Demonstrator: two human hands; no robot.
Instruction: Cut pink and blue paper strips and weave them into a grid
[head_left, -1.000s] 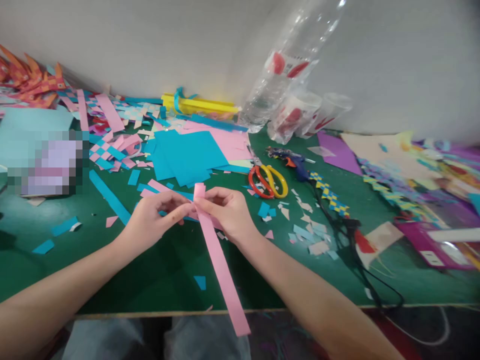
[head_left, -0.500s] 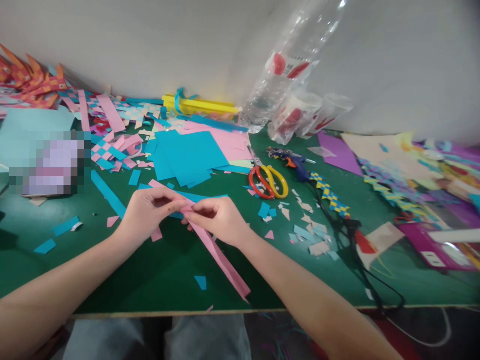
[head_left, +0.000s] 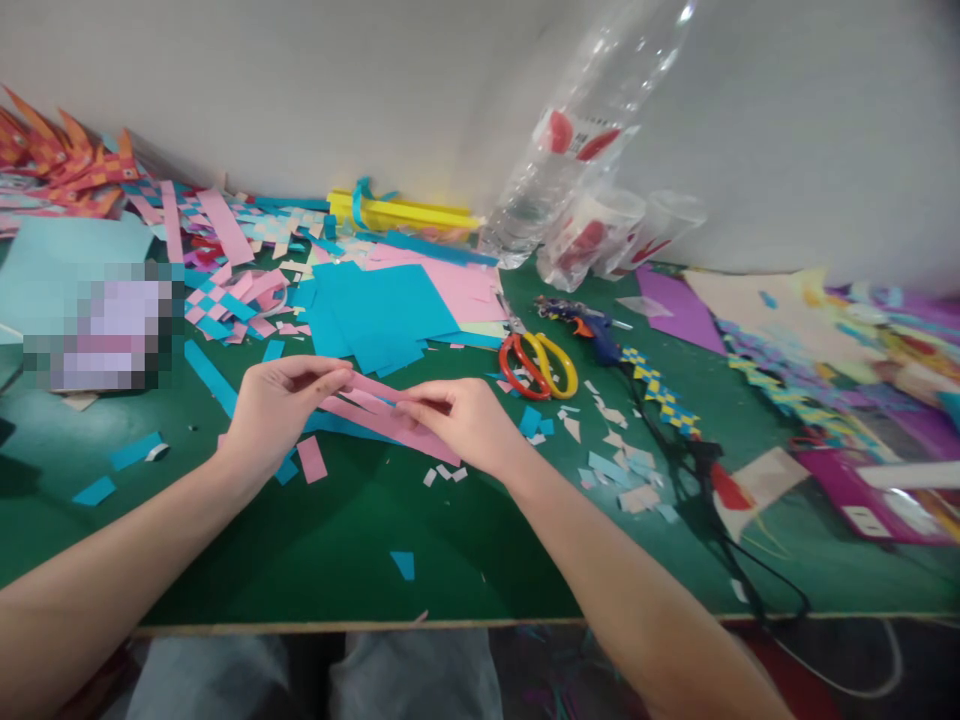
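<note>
A pink paper strip [head_left: 375,388] is stretched between my two hands above the green table [head_left: 300,570]. My left hand [head_left: 281,405] pinches its left end between thumb and fingers. My right hand [head_left: 472,420] pinches the strip farther right. Another pink length [head_left: 424,438] shows just below, running under my right fingers; whether it is part of the same strip I cannot tell. Blue paper strips [head_left: 330,424] lie on the table beneath. Small white scraps [head_left: 446,475] lie in front of my right hand.
Behind my hands are blue paper sheets [head_left: 397,310]. Scissors [head_left: 538,362] with red and yellow handles and a blue glue gun [head_left: 600,335] lie to the right. A clear plastic bottle [head_left: 577,135] stands at the wall. Woven paper pieces [head_left: 217,305] are piled at left.
My hands have moved apart. The pink strip, which slanted down toward the table's front edge, is now drawn up between them. White scraps are now visible by my right hand.
</note>
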